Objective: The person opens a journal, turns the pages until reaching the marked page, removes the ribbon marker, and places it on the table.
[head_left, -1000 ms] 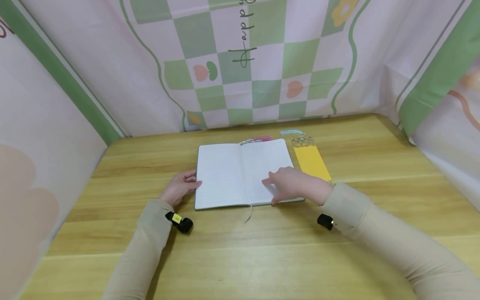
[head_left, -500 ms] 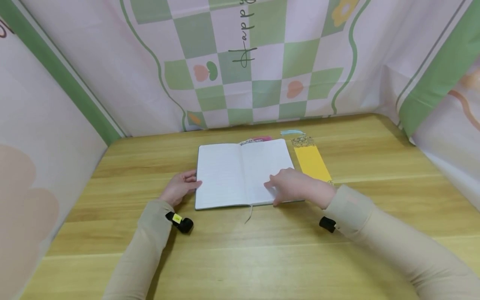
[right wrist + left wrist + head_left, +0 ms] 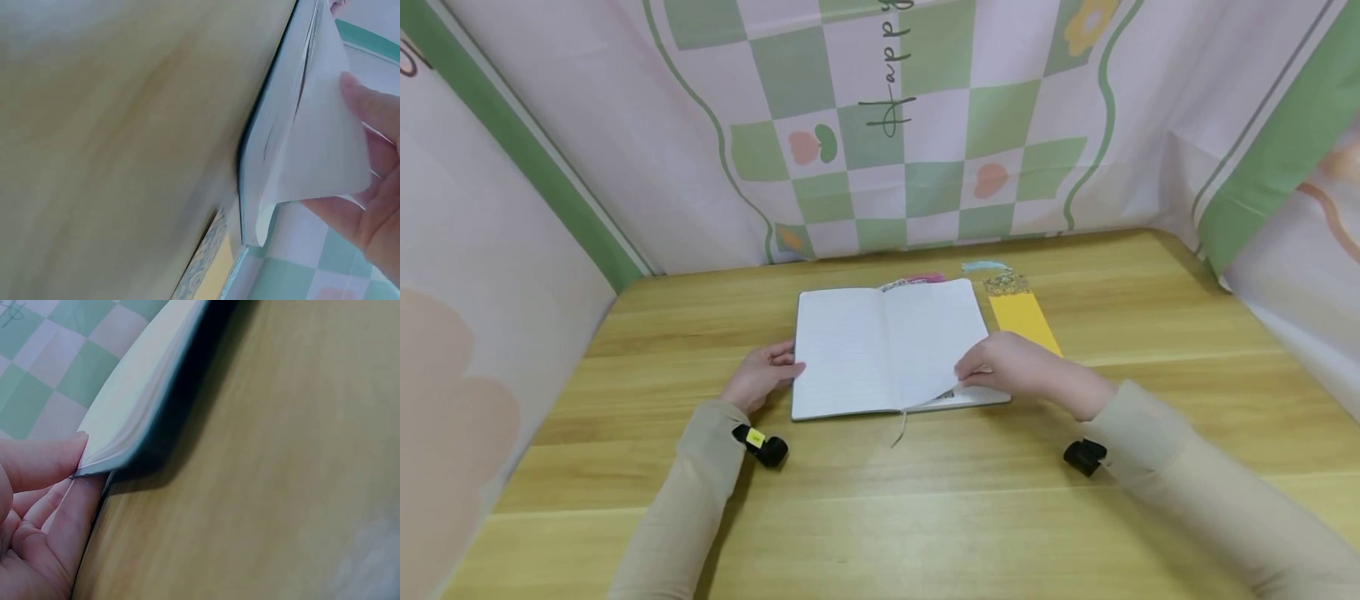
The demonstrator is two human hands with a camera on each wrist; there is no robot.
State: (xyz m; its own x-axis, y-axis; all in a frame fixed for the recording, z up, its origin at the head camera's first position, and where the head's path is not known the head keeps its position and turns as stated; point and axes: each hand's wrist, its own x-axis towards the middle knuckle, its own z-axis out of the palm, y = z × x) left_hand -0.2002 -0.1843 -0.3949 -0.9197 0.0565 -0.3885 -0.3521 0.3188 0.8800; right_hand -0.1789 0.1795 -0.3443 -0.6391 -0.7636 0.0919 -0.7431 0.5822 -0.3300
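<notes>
An open notebook with a dark cover and blank-looking lined pages lies on the wooden table. My left hand pinches its left edge; in the left wrist view the thumb is on the pages and fingers are under the cover. At the lower right corner, my right hand pinches a page and holds it bent up off the stack. Below that raised page, a small dark patterned patch shows, mostly hidden. A thin ribbon marker hangs from the spine onto the table.
To the notebook's right lies a yellow card with a patterned top, partly behind the right hand. A light blue tassel lies beyond it. A pink tassel sticks out past the notebook's far edge. Patterned cloth hangs behind the table.
My right hand has moved right from the page surface to the page's corner and lifted it, uncovering the patterned patch. The left hand stays at the left edge.
</notes>
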